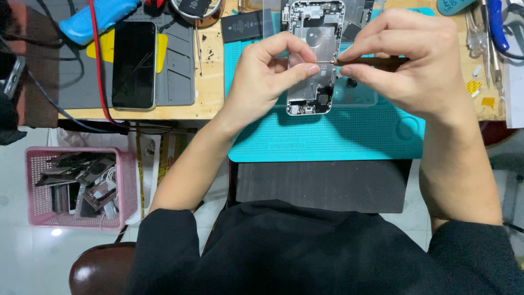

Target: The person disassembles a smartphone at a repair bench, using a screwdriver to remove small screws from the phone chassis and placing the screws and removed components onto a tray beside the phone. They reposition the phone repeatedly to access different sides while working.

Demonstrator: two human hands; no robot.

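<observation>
A wooden tabletop (210,93) is seen from above, with a teal mat (327,136) spread across it. An opened phone shell (315,54) is laid on the mat, between the two hands. The left hand (262,76) is pinched shut on a small clear part at the shell's edge; the right hand (415,60) is closed around a thin dark tool (365,63), whose tip meets the left fingertips. A dark phone (134,64) is set on a grey mat (180,71) to the left. A pink basket (38,186) of parts is seen below, on the floor.
</observation>
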